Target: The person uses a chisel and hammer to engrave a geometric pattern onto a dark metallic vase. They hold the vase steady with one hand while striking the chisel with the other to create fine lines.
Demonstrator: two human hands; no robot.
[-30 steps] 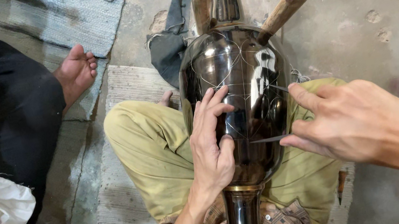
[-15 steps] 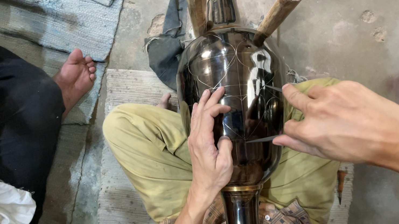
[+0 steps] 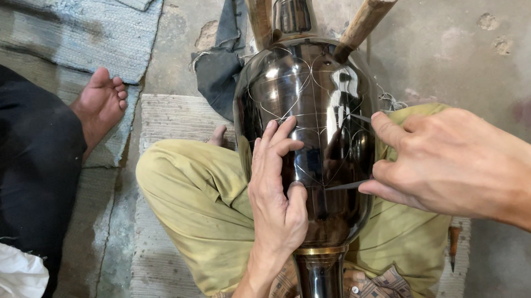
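Fingers of left hand [image 3: 274,191] spread flat on dark metal vase [image 3: 309,127] lying across lap, gripping nothing | right hand [image 3: 445,157] pinches thin engraving tool [image 3: 348,186], tip on vase, shifted slightly leftward since a second ago, scribed line advancing | right wrist bent inward from right.

Dark polished metal vase [image 3: 304,102], rounded belly with fine scratched heart and line patterns, lying lengthwise over the lap, narrow neck toward the body, base propped between two wooden pegs, thin metal scribing needle [image 3: 345,186] with its tip against the belly
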